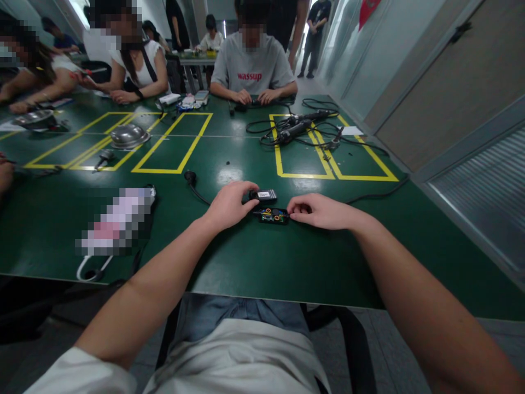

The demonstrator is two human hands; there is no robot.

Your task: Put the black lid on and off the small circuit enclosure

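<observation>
An opened black case lies on the green table in front of me, with a circuit board and two orange ring-shaped parts showing inside. Just beyond it is a black case cover with a white label. My left hand has thumb and index finger about the cover's left end; its other fingers are hidden. At the case's right end, my right hand pinches the black cord where it enters. A black plug lies to the left, its cord running under my left hand.
A phone-like object, blurred out, lies left of my forearm. Farther off are a metal bowl, yellow tape outlines and black tools with tangled cords. A person in a grey shirt sits opposite, and others sit at left.
</observation>
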